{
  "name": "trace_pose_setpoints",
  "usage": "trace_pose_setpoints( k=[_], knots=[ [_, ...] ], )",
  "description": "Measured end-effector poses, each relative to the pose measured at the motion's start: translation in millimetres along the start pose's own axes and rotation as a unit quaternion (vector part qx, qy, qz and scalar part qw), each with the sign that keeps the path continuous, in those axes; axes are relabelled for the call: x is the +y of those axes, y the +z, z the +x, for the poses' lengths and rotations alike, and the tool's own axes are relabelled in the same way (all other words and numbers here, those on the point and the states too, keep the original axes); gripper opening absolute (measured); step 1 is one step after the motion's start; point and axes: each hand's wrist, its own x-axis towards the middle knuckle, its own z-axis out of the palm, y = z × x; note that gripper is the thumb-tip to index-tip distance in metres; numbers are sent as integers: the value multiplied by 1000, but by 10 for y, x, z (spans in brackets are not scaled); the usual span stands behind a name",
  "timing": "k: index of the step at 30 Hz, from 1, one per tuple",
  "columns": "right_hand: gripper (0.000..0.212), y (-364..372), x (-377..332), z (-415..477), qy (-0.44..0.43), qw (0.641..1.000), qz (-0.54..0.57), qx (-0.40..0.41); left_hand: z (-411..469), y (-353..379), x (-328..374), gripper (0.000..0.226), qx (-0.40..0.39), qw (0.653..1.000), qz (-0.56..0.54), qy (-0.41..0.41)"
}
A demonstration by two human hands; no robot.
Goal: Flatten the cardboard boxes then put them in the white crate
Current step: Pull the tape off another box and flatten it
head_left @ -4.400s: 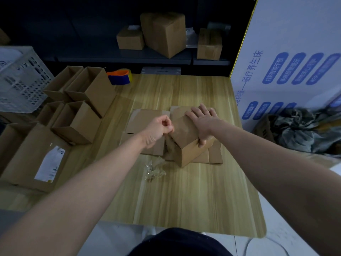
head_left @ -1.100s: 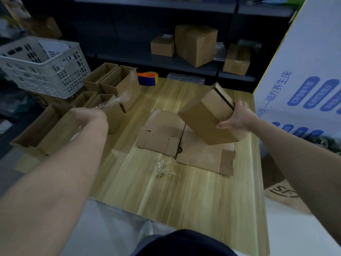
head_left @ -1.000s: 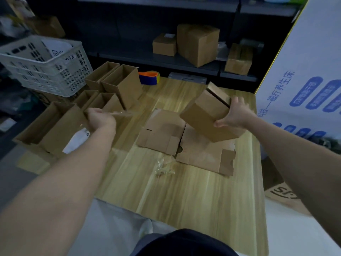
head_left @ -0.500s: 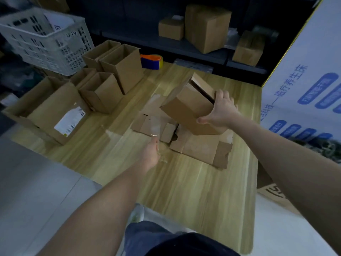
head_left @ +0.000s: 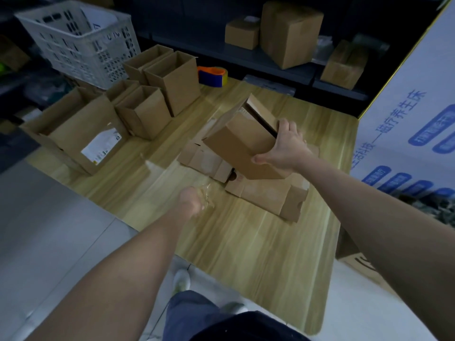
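My right hand (head_left: 285, 148) grips a small cardboard box (head_left: 241, 146) by its near right corner and holds it tilted above the table, one end flap ajar. Under it lie two flattened boxes (head_left: 266, 193), side by side on the wooden table (head_left: 246, 242). My left hand (head_left: 190, 200) is curled on a strip of clear tape (head_left: 208, 198) at a crumpled wad near the table's left edge; its fingers are mostly hidden. The white crate (head_left: 81, 45) stands at the far left, beyond the table.
Several open upright boxes (head_left: 172, 77) and a larger labelled box (head_left: 83, 129) crowd the table's left side. An orange and blue tape roll (head_left: 213, 76) sits at the back. A big white printed carton (head_left: 406, 107) walls the right. More boxes (head_left: 290, 28) are on the dark shelf.
My left hand pulled a strip of tape away to the left, then brought it back down to the wad on the table. My right hand lifted the box and keeps it tilted.
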Motion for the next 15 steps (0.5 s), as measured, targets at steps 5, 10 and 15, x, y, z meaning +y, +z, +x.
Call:
trace_pose_setpoints(
  k=[5, 10, 15],
  knots=[
    [111, 0, -63, -26, 1, 1000, -6, -4, -123, -207, 38, 45, 10, 996, 61, 67],
    [113, -16, -158, -1, 23, 999, -26, 9, -266, -656, 298, 30, 200, 946, 149, 206],
    [116, -21, -270, 43, 34, 999, -33, 18, -227, -928, 227, 25, 285, 932, 4, 225]
  ],
)
